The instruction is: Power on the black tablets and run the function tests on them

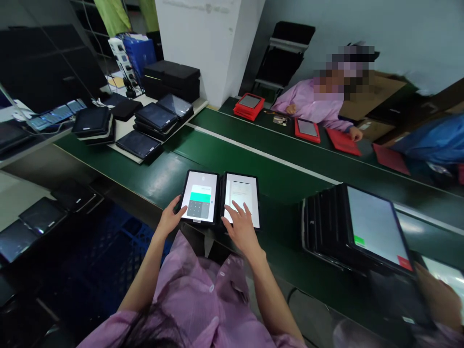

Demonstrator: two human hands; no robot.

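Two lit tablets in black cases lie side by side on the green bench. The left tablet (200,197) shows a keypad with a bright green band. My left hand (171,216) rests at its lower left edge, thumb on the front corner and fingers along the side. On the right tablet (242,198) is a pale, mostly white page. My right hand (240,224) is over its lower part, fingers spread, fingertips at or just above the glass; actual contact is hard to tell.
A tall stack of tablets (326,224) stands to the right, beside a blurred arm. More dark tablets (156,117) are piled at the back left. Across the green bench (232,157), a person in pink sits by red-cased tablets (249,105).
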